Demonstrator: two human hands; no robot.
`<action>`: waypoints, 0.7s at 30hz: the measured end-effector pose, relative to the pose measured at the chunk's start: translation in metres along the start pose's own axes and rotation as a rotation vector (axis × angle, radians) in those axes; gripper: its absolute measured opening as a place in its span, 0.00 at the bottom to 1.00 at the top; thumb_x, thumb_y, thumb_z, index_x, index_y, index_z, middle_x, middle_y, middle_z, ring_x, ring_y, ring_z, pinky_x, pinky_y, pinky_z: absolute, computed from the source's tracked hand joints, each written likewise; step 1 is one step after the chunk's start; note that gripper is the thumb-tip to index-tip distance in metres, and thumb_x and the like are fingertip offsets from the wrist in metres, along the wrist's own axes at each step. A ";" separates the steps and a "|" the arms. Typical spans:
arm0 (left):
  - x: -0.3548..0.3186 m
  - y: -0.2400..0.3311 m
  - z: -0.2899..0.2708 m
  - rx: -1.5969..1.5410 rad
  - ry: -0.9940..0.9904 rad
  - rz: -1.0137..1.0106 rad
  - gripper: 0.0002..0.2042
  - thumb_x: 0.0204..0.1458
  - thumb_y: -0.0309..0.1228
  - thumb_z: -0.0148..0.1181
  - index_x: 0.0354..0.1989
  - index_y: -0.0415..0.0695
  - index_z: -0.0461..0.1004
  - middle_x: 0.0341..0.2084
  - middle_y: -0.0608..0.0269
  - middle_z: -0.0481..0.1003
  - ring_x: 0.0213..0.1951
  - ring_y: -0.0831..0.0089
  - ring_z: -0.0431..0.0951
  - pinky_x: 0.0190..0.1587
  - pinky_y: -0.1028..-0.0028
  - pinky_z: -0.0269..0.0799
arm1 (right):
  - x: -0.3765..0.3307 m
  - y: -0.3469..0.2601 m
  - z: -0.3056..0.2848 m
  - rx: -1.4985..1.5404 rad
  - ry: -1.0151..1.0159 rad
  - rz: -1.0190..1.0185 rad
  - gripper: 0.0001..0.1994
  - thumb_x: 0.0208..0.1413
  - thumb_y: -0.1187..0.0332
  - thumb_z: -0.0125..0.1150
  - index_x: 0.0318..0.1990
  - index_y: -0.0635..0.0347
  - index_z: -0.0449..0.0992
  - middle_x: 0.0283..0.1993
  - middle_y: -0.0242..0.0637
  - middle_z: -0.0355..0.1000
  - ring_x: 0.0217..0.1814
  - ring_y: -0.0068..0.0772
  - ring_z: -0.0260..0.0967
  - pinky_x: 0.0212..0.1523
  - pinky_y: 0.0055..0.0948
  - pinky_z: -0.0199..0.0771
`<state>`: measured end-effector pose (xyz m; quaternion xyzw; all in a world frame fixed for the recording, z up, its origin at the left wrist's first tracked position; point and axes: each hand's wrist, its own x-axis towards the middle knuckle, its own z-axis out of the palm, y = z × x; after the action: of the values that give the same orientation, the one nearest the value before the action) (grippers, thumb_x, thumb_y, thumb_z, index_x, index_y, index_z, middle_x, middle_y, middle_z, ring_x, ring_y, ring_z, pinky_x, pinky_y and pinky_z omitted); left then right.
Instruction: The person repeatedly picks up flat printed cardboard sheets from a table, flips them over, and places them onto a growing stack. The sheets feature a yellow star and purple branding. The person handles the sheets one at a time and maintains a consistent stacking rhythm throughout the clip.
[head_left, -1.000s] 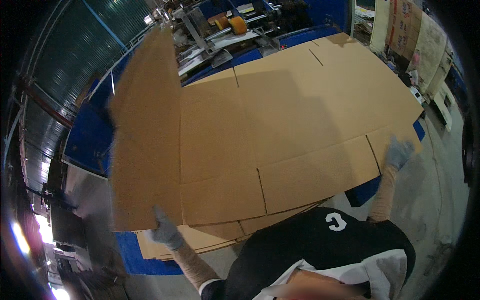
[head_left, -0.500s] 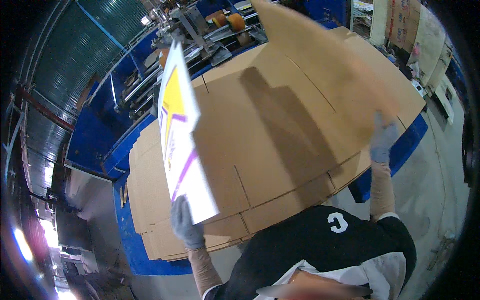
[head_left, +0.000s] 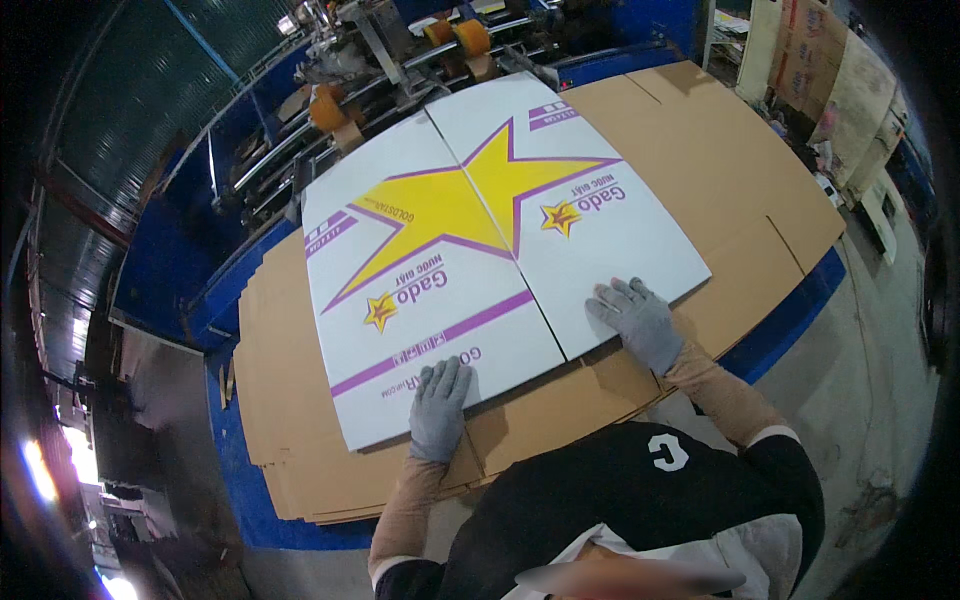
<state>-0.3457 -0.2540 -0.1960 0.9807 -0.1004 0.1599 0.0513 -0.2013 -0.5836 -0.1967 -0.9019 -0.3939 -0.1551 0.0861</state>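
Observation:
A folded carton (head_left: 570, 285), white with a large yellow star and purple stripes, lies flat with its printed side up. Beneath it is a stack of brown cardboard sheets (head_left: 730, 160). My left hand (head_left: 438, 408), in a grey glove, rests flat on the carton's near edge, left of the middle, fingers stretched forward. On the near right part of the same edge lies my gloved right hand (head_left: 637, 322), its fingers spread on the white surface. Neither hand grips the carton; both press on it from above.
The stack sits on a blue table (head_left: 790, 315). Beyond it stands a machine with metal rods and orange rollers (head_left: 472, 38). A blue machine panel (head_left: 165, 265) is at the left. Brown cardboard (head_left: 808, 50) leans at the far right above grey floor (head_left: 850, 370).
The carton was raised and bent open between my hands; now it lies flat, print up, on the stack. My right hand has come in leftward, and both hands have let go and lie open.

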 end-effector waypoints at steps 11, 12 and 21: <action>0.098 -0.084 0.064 0.306 0.067 -0.046 0.23 0.48 0.26 0.50 0.56 0.45 0.65 0.55 0.52 0.67 0.58 0.56 0.66 0.60 0.54 0.56 | 0.116 0.069 0.117 -0.023 0.259 0.008 0.24 0.49 0.76 0.46 0.55 0.44 0.69 0.58 0.36 0.66 0.58 0.45 0.64 0.56 0.39 0.67; 0.108 -0.086 0.061 0.352 0.062 -0.138 0.23 0.48 0.27 0.52 0.56 0.45 0.65 0.55 0.52 0.67 0.57 0.56 0.66 0.60 0.54 0.56 | 0.135 0.080 0.125 -0.026 0.193 0.043 0.24 0.50 0.75 0.45 0.56 0.45 0.69 0.58 0.37 0.66 0.58 0.45 0.64 0.56 0.38 0.67; -0.058 -0.079 0.010 0.241 0.487 -0.589 0.27 0.52 0.35 0.57 0.59 0.36 0.61 0.56 0.45 0.65 0.59 0.52 0.63 0.61 0.55 0.56 | 0.163 0.176 0.134 -0.252 0.151 0.544 0.17 0.55 0.68 0.44 0.52 0.54 0.71 0.57 0.43 0.66 0.61 0.50 0.60 0.59 0.41 0.63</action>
<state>-0.3798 -0.1681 -0.2297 0.9000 0.2195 0.3767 0.0019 0.0619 -0.5539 -0.2717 -0.9637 -0.1080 -0.2408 0.0410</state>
